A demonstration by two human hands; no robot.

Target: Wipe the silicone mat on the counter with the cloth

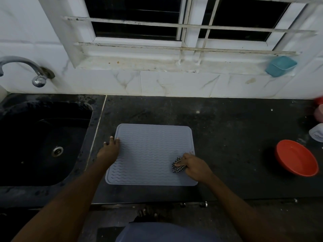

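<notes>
Head view, as I observed it from the remote station. The grey silicone mat (152,151), ribbed with wavy lines, lay flat on the dark counter (236,137), just right of the pale seam beside the black sink (40,142). The left hand (110,147) rested palm down on the mat's left edge, fingers spread and flat, closed on nothing; some fingertips lay on the mat and others on the counter beside it. The right hand (194,165) was curled tightly around a bunched black-and-white checked cloth (177,165), pressing it against the mat near the right edge, in the lower right part. Most of the cloth protruded to the left of the fingers, touching the ribbed surface.

I noted, well apart to the right on the same counter, an empty orange bowl (297,158); beyond it, at the frame's edge, stood blurred pink and white items I could not identify. A chrome tap (26,69) projected from the marbled wall tiles above the sink. A teal container (280,66) sat on the window sill (139,63) at upper right, below the barred window (174,23).
</notes>
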